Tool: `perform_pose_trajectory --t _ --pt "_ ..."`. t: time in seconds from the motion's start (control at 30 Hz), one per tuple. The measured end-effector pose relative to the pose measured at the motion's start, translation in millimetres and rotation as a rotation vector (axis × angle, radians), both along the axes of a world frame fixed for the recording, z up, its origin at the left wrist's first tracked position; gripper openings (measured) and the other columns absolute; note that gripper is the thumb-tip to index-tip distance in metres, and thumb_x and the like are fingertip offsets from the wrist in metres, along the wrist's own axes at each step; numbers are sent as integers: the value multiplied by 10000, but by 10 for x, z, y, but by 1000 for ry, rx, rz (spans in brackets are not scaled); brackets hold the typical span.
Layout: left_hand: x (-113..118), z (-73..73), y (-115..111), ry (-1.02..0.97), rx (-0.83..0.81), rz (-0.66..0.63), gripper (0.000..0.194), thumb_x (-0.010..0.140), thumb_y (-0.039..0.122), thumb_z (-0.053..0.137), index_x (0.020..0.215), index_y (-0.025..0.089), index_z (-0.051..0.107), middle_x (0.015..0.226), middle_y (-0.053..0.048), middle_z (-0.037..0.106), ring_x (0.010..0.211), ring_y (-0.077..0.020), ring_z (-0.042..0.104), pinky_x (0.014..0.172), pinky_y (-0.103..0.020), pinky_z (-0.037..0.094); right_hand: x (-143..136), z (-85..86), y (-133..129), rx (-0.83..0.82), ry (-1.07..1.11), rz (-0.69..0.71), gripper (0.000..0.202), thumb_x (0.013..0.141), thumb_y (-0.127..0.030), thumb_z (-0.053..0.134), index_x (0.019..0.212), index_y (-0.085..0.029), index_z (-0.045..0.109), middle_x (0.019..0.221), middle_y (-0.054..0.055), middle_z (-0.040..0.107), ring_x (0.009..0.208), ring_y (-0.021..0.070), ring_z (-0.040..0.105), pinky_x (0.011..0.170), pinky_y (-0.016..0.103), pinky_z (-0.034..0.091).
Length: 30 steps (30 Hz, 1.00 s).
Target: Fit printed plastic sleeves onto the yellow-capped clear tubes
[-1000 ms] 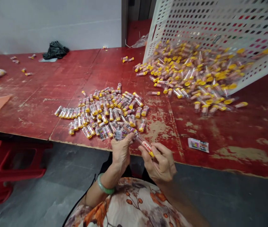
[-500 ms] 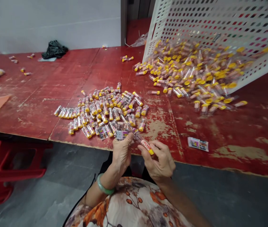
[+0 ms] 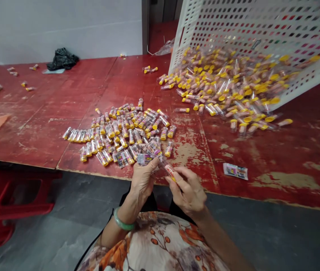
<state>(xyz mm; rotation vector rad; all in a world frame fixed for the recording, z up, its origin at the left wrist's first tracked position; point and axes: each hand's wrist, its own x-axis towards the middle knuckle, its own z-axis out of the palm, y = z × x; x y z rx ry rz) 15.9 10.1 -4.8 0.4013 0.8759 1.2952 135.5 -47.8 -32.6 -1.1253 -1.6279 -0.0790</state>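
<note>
Tubes (image 3: 125,131) crowd the red table (image 3: 46,124) beyond left fingers (image 3: 152,165) gripping printed slips (image 3: 144,159) and right fingers (image 3: 181,181) pinching a yellow-capped tube (image 3: 169,169).

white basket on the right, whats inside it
The white basket holds a heap of clear tubes with yellow caps, pinkish inside, spilling onto the red table. The top layer hides the lower tubes and whatever lies beneath them.
</note>
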Motion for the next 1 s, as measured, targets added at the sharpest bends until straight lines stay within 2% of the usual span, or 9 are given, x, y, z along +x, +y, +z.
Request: perform_pose_trajectory --t 0.07,0.13,0.23,0.3,0.4,0.57,0.67,0.8,1.0 --pt "10 -14 -16 22 16 4 314 540 220 843 803 151 686 776 -22 700 678 -130 633 679 -259 508 -14 -12 -14 4 50 -14 364 746 -77 674 1078 -195 587 1039 91 629 920 192 639 716 325 576" --pt "21 -26 -42 44 25 -13 289 529 236 848 743 139 679 706 -16 686 620 -123 620 632 -248 504 -47 -14 -18 -90 275 25 235 808 -115 610 1032 -182 581 1002 84 624 778 151 647 587 270 563" --pt "33 -7 -71 43 -12 -66 297 521 281 855 696 128 669 650 -26 675 565 -132 620 580 -255 511 -90 7 -5 -218 559 48 127 892 -141 476 988 -170 554 979 67 599 534 65 566 387 186 454" --pt "38 27 -71 16 -53 -95 317 529 307 852 711 121 671 649 -40 677 567 -149 639 580 -271 527 -88 30 3 -143 502 -43 135 864 -132 525 985 -176 567 967 60 606 601 92 603 446 213 499" --pt "39 73 -50 -10 -78 -95 329 552 308 841 760 112 679 664 -49 681 573 -157 653 584 -276 538 -44 46 -3 26 244 -152 279 752 -77 659 1005 -186 611 955 67 637 827 173 649 647 310 573" --pt "49 92 -29 8 -25 17 273 582 245 823 792 157 672 736 -8 692 634 -128 647 632 -254 534 26 -16 -29 89 54 -99 423 738 -48 671 1114 -226 596 1065 81 626 903 179 642 682 330 586" --pt "64 99 -44 -8 23 79 265 605 231 810 824 169 675 810 -8 700 698 -120 646 686 -248 524 31 -40 -27 93 67 -69 440 740 -42 671 1131 -227 590 1054 75 632 918 180 642 704 339 588" --pt "65 81 -59 1 23 39 307 591 229 818 856 165 677 803 -16 701 678 -139 646 666 -277 523 13 -31 -24 61 156 -60 439 734 -38 680 1136 -192 592 1024 87 643 882 178 651 688 324 589" --pt "44 15 -64 40 86 -44 272 589 180 814 826 141 686 819 -24 710 714 -140 645 746 -291 505 -5 -13 -41 94 48 -29 534 715 -55 710 1198 -235 567 1105 87 616 947 191 638 725 329 592"
